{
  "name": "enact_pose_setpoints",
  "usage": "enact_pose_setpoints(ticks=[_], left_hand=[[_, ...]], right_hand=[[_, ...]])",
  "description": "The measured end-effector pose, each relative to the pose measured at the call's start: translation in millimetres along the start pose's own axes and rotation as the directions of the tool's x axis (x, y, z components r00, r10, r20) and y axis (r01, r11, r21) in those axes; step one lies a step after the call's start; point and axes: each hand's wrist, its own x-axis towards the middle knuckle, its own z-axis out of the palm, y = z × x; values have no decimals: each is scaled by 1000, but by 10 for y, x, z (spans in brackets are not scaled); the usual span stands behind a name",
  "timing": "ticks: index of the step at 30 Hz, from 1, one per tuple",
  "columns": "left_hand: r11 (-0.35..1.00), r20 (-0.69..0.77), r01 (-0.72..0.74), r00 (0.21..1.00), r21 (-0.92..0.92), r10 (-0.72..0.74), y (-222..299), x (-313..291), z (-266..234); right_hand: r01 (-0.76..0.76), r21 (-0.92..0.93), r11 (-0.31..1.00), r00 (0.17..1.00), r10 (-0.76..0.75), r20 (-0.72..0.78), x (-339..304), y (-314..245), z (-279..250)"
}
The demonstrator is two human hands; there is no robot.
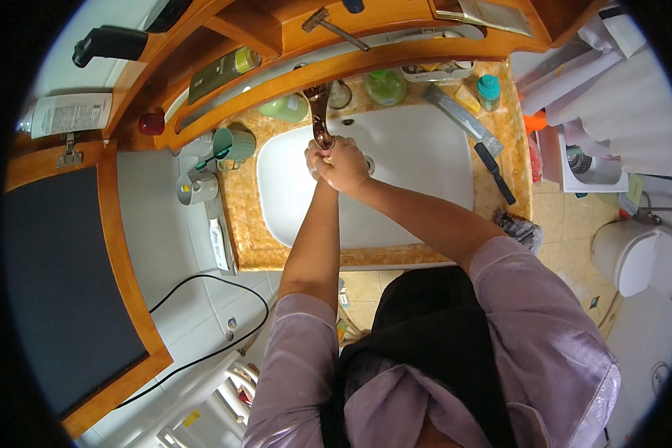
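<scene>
The left hand (318, 164) and right hand (349, 167) meet at the bronze faucet's (319, 112) spout, over a white basin (425, 168), fingers (313, 156) curled together; whether they hold anything cannot be told. A mottled orange counter (244, 228) bearing a black brush (494, 172) surrounds the basin; at right stands a toilet (627, 257).

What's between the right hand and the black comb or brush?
Head view: past the right hand, the drain, then bare white basin and its rim, then a countertop strip.
</scene>
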Motion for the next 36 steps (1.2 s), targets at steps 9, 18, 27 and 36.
enact_pose_setpoints(ticks=[9, 18, 27, 36], left_hand=[[509, 328, 342, 937, -790, -121, -180, -15, 152], [-90, 652, 668, 742, -738, 156, 125, -286, -205], [-48, 609, 633, 760, -773, 227, 242, -271, -102], [28, 607, 613, 786, -789, -118, 344, -354, -256]], right_hand=[[-191, 321, 928, 980, 162, 115, 236, 609, 617], [-67, 187, 980, 988, 40, 148, 206, 329, 286], [-135, 18, 991, 971, 136, -197, 399, 550, 442], [-704, 703, 101, 618, 576, 536, 628, 748, 135]])
